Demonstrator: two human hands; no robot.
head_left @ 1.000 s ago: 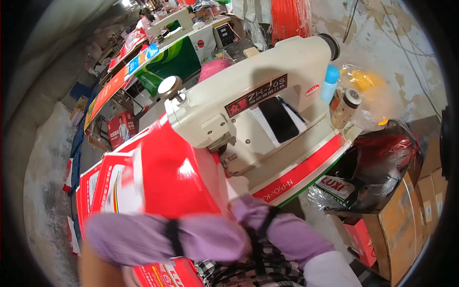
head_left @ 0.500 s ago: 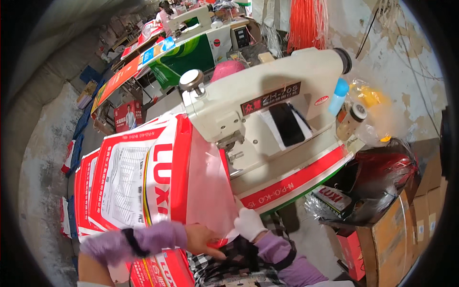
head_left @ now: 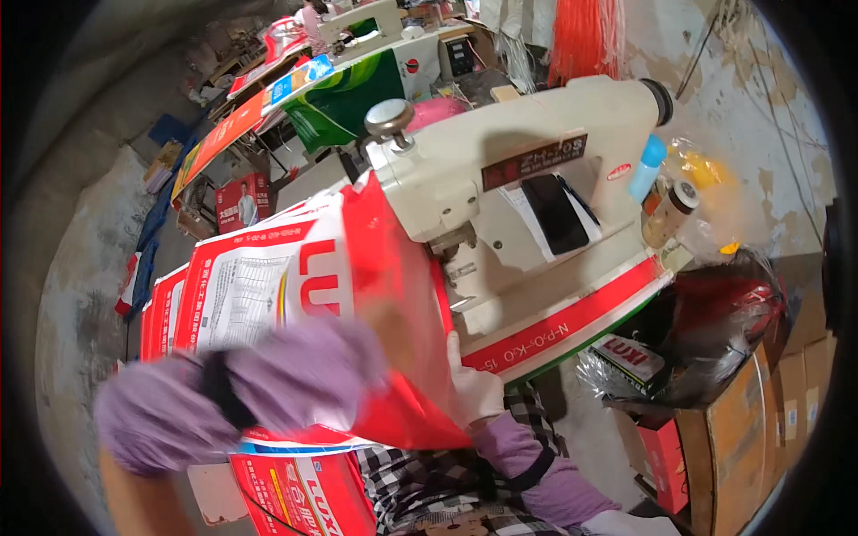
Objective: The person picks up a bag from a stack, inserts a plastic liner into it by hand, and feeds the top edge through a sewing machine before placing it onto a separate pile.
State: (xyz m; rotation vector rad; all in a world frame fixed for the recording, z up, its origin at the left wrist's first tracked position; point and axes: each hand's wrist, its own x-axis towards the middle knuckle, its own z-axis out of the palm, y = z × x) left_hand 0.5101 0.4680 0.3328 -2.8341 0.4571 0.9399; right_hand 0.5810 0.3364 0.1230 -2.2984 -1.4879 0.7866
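Observation:
A large red and white printed woven bag (head_left: 268, 286) lies in front of a cream industrial sewing machine (head_left: 536, 188), its red folded edge raised toward the needle area. My left hand (head_left: 389, 326), blurred by motion at the end of a purple sleeve, grips that red fold near the machine head. In a white glove, my right hand (head_left: 474, 389) holds the bag's lower red edge just below the machine bed. More bags of the same kind (head_left: 304, 491) are stacked under it, near my lap.
A blue-capped bottle (head_left: 645, 170) and a small glass bottle (head_left: 668, 213) stand on the machine's right end. A dark plastic sack (head_left: 724, 330) and cardboard boxes (head_left: 760, 420) sit at right. More sewing machines and bags (head_left: 340, 98) line the back.
My left arm has swung up and right across the bag, which has lifted toward the machine head. My right hand has moved up to the bag's lower edge.

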